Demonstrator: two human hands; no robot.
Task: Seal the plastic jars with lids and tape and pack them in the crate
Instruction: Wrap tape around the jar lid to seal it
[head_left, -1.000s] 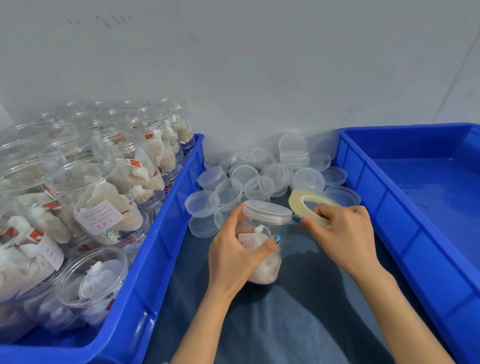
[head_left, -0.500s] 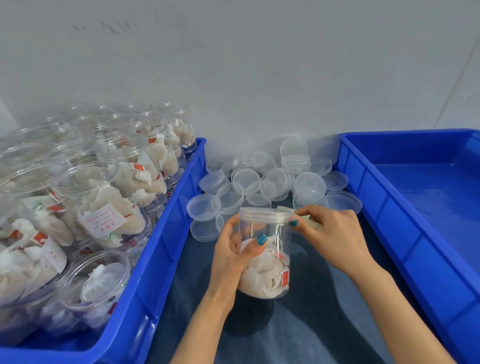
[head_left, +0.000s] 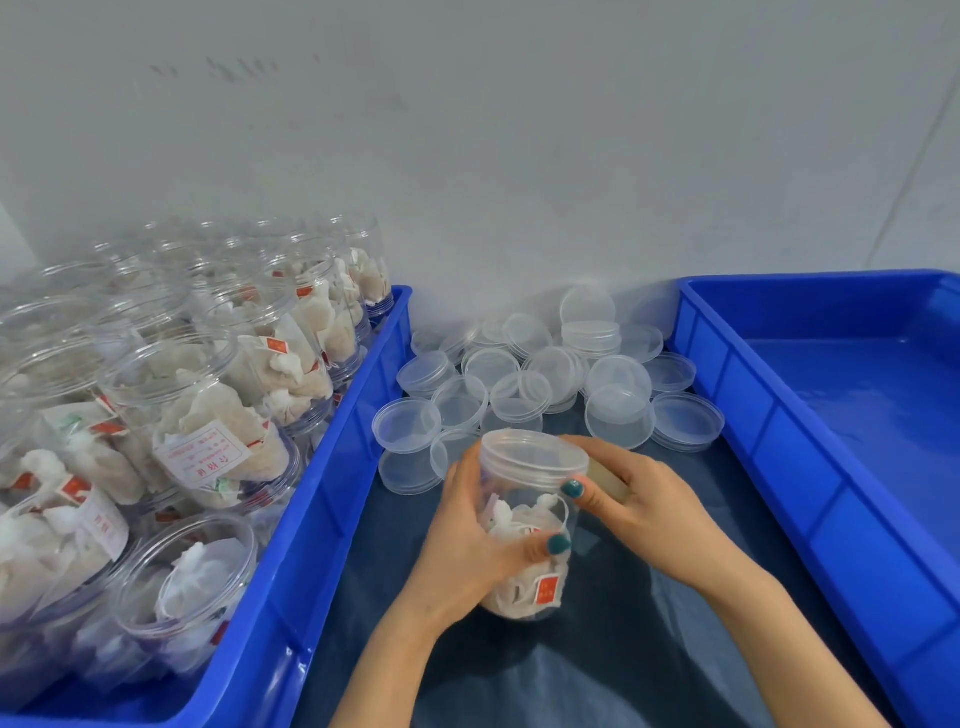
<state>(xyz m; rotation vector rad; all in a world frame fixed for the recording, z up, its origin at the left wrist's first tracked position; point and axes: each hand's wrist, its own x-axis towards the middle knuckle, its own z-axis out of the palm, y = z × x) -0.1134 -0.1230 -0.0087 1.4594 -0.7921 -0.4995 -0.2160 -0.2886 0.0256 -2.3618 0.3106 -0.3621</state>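
The left hand curls around a lidded jar. The right hand, just right, pinches a tape roll against it.

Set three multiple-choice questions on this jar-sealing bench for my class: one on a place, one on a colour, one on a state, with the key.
1. Where do the loose lids lie?
A. inside a crate
B. on the dark cloth between the left crate and the right crate
C. on a shelf

2. What colour are both crates?
A. green
B. red
C. blue

3. How is the jar that the left hand grips?
A. closed with a lid
B. open, no lid
C. lying on its side in a crate

Key:
1 B, the lids sit heaped on the cloth by the wall.
2 C, the walls of both crates are blue.
3 A, a clear lid caps it, and the right hand holds the tape roll beside its rim.
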